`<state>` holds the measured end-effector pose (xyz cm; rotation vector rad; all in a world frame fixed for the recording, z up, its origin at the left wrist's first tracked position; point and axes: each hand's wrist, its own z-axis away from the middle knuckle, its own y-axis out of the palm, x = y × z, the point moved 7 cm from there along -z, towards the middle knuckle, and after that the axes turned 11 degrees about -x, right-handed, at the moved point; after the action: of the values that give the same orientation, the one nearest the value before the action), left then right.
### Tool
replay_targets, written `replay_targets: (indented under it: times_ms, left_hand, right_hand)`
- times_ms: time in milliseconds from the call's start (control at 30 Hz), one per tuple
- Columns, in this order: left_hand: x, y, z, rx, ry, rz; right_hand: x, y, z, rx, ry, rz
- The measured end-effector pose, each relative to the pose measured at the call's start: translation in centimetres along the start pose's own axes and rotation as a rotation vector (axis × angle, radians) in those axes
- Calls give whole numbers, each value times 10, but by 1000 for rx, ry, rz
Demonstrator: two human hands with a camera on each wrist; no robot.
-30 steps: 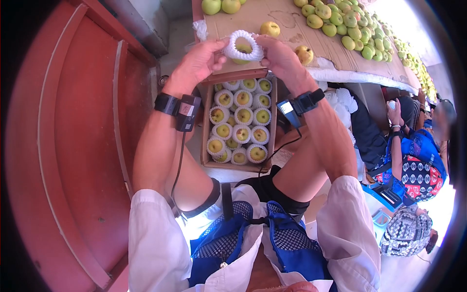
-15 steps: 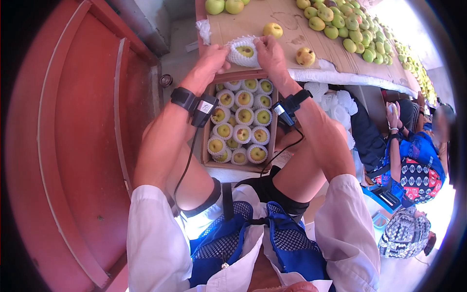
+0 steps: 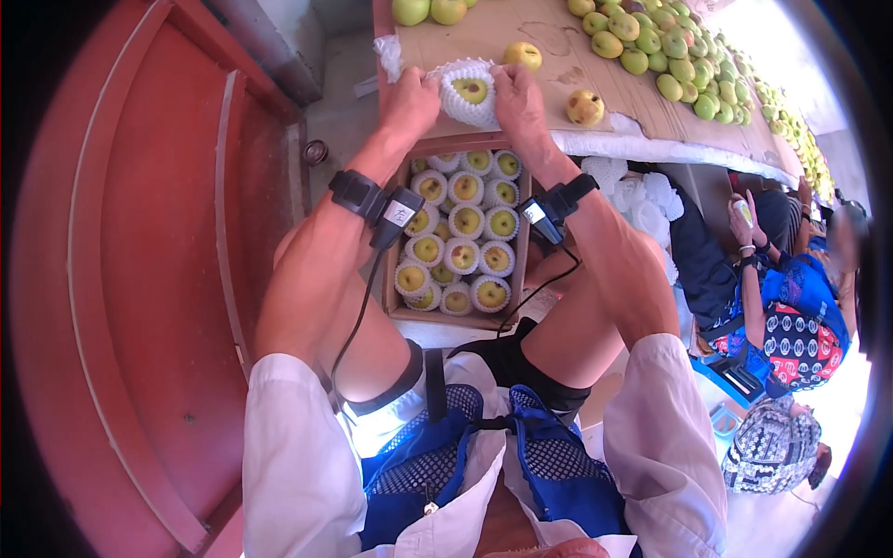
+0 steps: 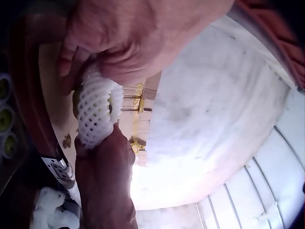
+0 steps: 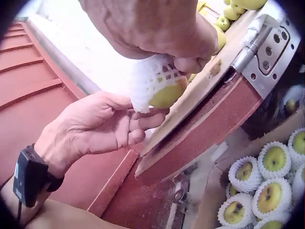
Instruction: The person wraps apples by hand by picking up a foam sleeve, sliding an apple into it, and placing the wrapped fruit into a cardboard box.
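A yellow-green apple [image 3: 472, 90] sits inside a white foam fruit net [image 3: 473, 114] at the near edge of the cardboard-covered table. My left hand [image 3: 410, 100] pinches the net's left edge. On the opposite side my right hand [image 3: 521, 102] grips the net's edge between thumb and fingers. In the right wrist view, the apple's lower part [image 5: 167, 96] shows bare below the mesh, with left-hand fingers under it. The left wrist view shows the netting [image 4: 95, 114] stretched between both hands.
Below my hands stands a cardboard box [image 3: 395, 270] of netted apples. Loose apples [image 3: 670, 56] are heaped on the table [image 3: 465, 46], with a browned one [image 3: 584, 108] nearer. White foam nets [image 3: 651, 200] lie under the table. A red door [image 3: 139, 279] is at left; another person [image 3: 781, 298] sits at right.
The net's open ring has turned and now surrounds the apple, its netting spread over the sides. Both hands have shifted slightly, still holding the net's edges.
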<state>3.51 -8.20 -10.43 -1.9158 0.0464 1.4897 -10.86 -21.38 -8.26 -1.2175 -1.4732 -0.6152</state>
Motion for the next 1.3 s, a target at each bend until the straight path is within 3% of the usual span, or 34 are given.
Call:
replay_targets:
  times_ms: [67, 267, 567, 667, 800, 900, 1000, 1200, 1300]
  left_hand:
    - [-22, -10, 15, 78, -114, 186]
    - [-34, -11, 25, 100, -235, 546]
    - [-36, -3, 27, -2, -252, 697]
    - [-36, -1, 27, -119, -230, 816]
    - [-45, -2, 35, -134, -235, 768]
    - [-51, -5, 40, -151, -237, 726]
    - [-56, -9, 42, -193, -214, 694]
    - [-51, -14, 33, -251, -103, 477]
    - [-47, -11, 25, -278, -54, 440]
  right_hand:
    - [7, -2, -1, -13, 20, -57]
    - [25, -11, -1, -43, 50, -84]
    - [34, -17, -5, -121, -71, -142]
    - [31, -17, -8, -134, -79, -216]
    - [36, -19, -5, -138, -33, -355]
    - [42, -23, -3, -168, -78, -285]
    - [44, -21, 3, -139, 17, -398]
    - [46, -22, 13, 30, 281, -249]
    - [46, -21, 15, 93, 352, -329]
